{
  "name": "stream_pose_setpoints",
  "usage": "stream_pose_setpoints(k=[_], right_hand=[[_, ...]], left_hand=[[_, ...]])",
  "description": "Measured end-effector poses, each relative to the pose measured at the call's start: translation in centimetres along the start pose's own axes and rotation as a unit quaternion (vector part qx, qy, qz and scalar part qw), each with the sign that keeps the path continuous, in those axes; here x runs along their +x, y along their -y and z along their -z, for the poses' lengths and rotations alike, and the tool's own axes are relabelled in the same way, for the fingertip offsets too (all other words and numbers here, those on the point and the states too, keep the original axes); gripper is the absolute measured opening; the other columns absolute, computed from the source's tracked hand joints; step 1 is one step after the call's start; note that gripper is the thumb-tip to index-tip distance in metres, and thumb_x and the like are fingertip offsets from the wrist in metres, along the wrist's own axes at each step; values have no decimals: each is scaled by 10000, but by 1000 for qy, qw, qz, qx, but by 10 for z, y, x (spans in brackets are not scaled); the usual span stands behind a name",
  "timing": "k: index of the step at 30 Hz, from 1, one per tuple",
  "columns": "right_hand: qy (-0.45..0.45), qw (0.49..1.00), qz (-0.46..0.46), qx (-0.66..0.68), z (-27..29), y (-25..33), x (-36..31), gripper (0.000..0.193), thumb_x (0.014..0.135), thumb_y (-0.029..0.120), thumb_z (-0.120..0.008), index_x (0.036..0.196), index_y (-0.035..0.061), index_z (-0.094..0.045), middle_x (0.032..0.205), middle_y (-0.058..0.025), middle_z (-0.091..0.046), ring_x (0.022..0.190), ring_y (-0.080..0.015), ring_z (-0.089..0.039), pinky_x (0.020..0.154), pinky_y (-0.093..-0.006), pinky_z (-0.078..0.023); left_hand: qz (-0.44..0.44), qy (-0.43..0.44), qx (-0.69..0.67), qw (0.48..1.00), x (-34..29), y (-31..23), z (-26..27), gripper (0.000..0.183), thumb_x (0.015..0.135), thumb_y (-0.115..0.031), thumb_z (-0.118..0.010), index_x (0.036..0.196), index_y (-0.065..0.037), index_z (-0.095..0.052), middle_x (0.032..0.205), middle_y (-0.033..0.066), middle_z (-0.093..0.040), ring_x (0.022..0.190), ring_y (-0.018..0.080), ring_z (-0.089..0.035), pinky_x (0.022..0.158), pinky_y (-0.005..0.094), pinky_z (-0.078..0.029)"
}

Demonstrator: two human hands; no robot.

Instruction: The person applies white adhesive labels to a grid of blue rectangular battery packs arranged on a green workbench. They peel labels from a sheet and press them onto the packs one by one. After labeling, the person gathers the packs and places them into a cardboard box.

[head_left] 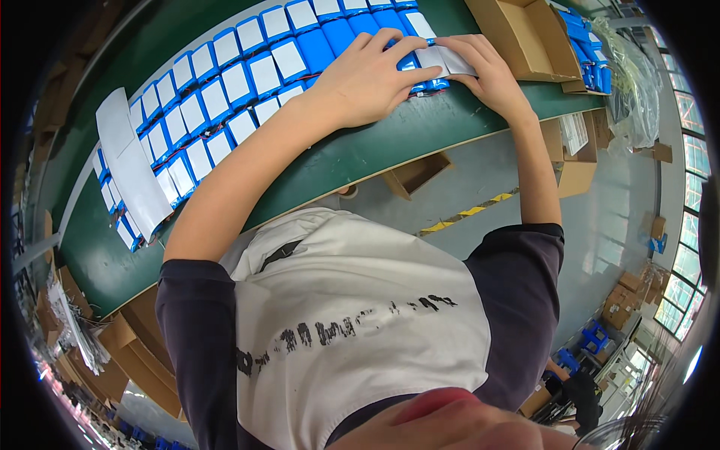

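Observation:
Rows of blue-wrapped battery packs (319,49) lie on the green table (337,161), most with a white label on top. At the right end of the near rows, my left hand (367,79) is closed over a blue pack, its thumb reaching to the edge of a white label (442,60). My right hand (487,75) pinches that label from the other side, fingers along its far edge and thumb beneath. Part of the label is hidden by my fingers. Packs just left of my left hand show bare blue tops.
A long white sheet (127,161) lies across the packs at the left end. An open cardboard box (525,37) stands at the far right, beside more blue packs (589,52) and clear plastic wrap (634,82). Below the table edge is another carton (418,175).

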State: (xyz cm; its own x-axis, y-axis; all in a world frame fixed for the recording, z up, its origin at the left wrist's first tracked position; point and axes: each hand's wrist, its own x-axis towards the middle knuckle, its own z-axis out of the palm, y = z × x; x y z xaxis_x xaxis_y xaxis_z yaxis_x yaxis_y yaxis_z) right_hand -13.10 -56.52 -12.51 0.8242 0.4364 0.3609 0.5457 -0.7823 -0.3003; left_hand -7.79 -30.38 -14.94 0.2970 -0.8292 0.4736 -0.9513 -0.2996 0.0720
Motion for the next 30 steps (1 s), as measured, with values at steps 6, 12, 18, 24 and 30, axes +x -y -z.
stream_pose_setpoints(k=[6, 12, 18, 24, 30], right_hand=[[-42, 992, -112, 50, 17, 4, -15, 478, 872, -21, -709, 1335, 67, -628, 1181, -107, -671, 1023, -257, -656, 931, -356, -529], [-87, 987, -70, 116, 7, 28, 25, 377, 894, 71, -714, 1269, 65, -673, 1056, -80, -686, 961, -201, -652, 911, -310, -520], [-46, 996, 7, 70, -13, 8, 65, 469, 767, 187, -878, 1199, 107, -718, 1117, -59, -703, 981, -223, -652, 918, -341, -533], [20, 997, 41, 54, -12, 3, 102, 538, 692, 299, -935, 1134, 82, -720, 1066, -100, -678, 1063, -313, -607, 955, -416, -483], [28, 994, 32, 99, -22, 12, 112, 503, 696, 273, -935, 1096, 68, -710, 1073, -118, -662, 1047, -309, -612, 906, -401, -499]], left_hand=[[-4, 51, 11, 999, 6, -7, -7, 404, 972, -181, -606, 1375, -199, -606, 1514, 20, -536, 1361, 244, -492, 1042, 430, -427], [-2, 29, 0, 1000, 0, -9, -3, 379, 960, -190, -634, 1338, -187, -616, 1463, 38, -561, 1360, 253, -494, 1052, 444, -424], [51, 0, -1, 999, -33, 7, 40, 402, 947, -181, -647, 1346, -192, -611, 1364, 56, -609, 1328, 265, -519, 1068, 445, -421], [131, -61, 19, 989, -39, 42, 47, 291, 946, -186, -652, 1230, -152, -704, 1207, 75, -674, 1190, 278, -590, 1042, 431, -460], [119, -31, -67, 990, -28, 51, 64, 363, 900, -110, -636, 1256, -43, -653, 1246, 175, -614, 1153, 359, -567, 1015, 442, -471]])
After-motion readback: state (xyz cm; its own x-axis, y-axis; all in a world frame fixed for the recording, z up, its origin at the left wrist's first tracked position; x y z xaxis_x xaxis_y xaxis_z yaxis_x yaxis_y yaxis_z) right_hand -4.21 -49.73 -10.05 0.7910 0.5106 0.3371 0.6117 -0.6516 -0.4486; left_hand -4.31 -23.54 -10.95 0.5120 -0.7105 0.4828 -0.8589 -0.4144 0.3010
